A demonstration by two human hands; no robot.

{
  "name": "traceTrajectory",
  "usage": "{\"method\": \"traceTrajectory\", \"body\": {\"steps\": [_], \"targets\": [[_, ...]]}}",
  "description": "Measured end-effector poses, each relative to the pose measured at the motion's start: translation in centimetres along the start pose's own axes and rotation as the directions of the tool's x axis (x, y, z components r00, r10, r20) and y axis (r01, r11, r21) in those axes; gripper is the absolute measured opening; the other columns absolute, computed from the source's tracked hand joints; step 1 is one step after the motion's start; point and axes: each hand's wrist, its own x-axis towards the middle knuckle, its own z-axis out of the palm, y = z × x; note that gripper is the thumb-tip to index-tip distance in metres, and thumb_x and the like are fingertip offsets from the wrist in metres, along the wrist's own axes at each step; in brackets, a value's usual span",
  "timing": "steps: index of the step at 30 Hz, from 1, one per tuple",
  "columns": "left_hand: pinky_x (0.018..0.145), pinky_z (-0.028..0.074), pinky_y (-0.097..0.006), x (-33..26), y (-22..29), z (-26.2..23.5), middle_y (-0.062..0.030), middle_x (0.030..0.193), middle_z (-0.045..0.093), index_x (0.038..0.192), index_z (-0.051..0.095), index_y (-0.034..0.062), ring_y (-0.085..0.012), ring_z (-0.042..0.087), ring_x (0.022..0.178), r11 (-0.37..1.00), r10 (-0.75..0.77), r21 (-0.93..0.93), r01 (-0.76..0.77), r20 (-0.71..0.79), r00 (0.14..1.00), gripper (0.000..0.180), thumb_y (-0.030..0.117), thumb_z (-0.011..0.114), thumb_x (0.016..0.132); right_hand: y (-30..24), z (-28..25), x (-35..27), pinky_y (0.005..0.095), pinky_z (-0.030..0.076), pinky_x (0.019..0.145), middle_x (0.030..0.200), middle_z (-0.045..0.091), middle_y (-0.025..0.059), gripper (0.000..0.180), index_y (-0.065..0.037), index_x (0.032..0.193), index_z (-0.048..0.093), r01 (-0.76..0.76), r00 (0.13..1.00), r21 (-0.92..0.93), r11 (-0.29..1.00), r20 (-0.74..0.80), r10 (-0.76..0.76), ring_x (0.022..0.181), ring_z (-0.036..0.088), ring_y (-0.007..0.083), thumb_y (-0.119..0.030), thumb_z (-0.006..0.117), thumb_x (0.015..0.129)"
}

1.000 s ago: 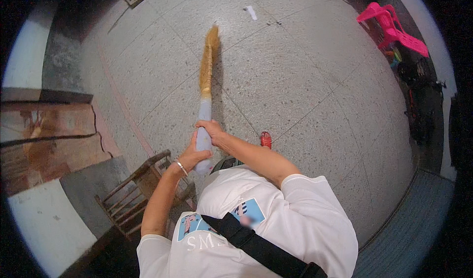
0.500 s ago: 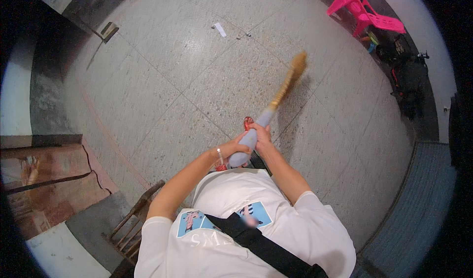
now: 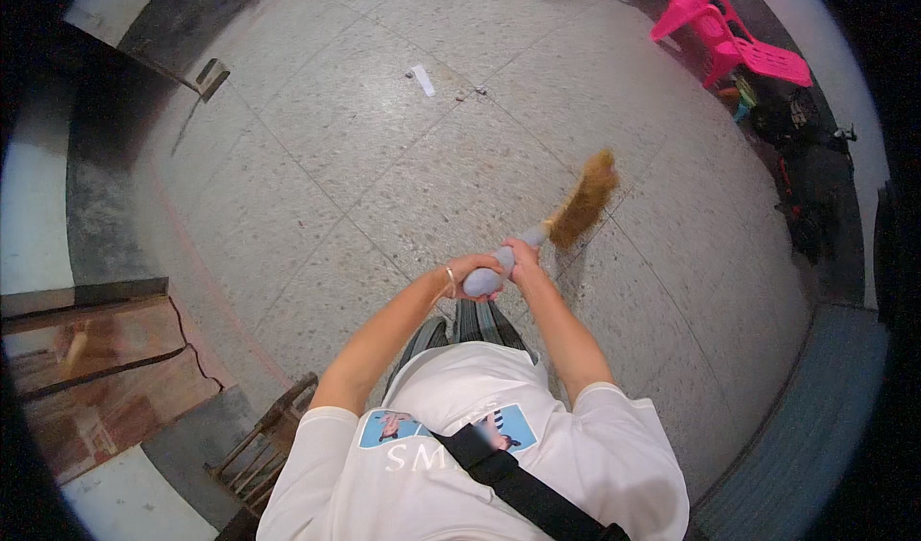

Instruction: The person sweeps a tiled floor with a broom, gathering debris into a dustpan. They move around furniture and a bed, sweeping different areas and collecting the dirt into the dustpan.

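Both my hands grip a broom point(image 3: 585, 200) with a thick pale grey handle and brown bristles. My left hand point(image 3: 475, 274) is wrapped round the rounded top end of the handle, a band on its wrist. Lower on the handle, close to the bristles, my right hand point(image 3: 523, 258) is closed round it. The bristles reach out to the far right, over the tiled floor point(image 3: 432, 167). A white strip point(image 3: 423, 81) and some small bits of litter point(image 3: 480, 90) lie on the floor farther off.
A pink plastic chair point(image 3: 734, 42) stands at the far right, with dark bags point(image 3: 796, 176) beside it. A blue-grey mat-like surface point(image 3: 796, 426) runs along the right. Near left are a wooden chair point(image 3: 269, 435) and a brownish panel point(image 3: 86, 349). A small box-like object point(image 3: 212, 76) sits far left.
The broom's bristle end has swung nearer to me and slightly right, its broad side now showing. Both hands moved with the handle, still gripping it.
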Motion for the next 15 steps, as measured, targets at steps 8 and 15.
{"method": "traceTrajectory", "body": {"steps": [8, 15], "targets": [[0.051, 0.048, -0.028, -2.3, 2.7, -3.1, -0.0092, 0.080, 0.057, 0.106, 0.045, 0.0051, -0.0181, 0.057, 0.062, 0.947, 0.184, -0.219, -0.237, -0.235, 0.954, 0.038, 0.025, 0.054, 0.075, -2.6, 11.2, -1.3, 0.0484, 0.049, 0.059, 0.105, 0.041, 0.0209, 0.083, -0.010, 0.125, 0.016, 0.092, 0.971, -0.351, 0.932, 0.238, -0.006, 0.084, 0.053, 0.0336, 0.007, 0.061, 0.057], [0.050, 0.048, -0.029, -5.0, 0.9, -4.6, -0.0096, 0.081, 0.055, 0.110, 0.039, 0.0026, -0.0184, 0.056, 0.064, 0.735, 0.351, -0.453, -0.505, -0.382, 0.855, 0.043, 0.024, 0.054, 0.075, 1.2, 18.3, -1.8, 0.0471, 0.049, 0.058, 0.104, 0.043, 0.0213, 0.088, -0.005, 0.127, 0.014, 0.234, 0.884, -0.688, 0.687, 0.445, 0.144, 0.086, 0.052, 0.0340, 0.007, 0.063, 0.054]]}}
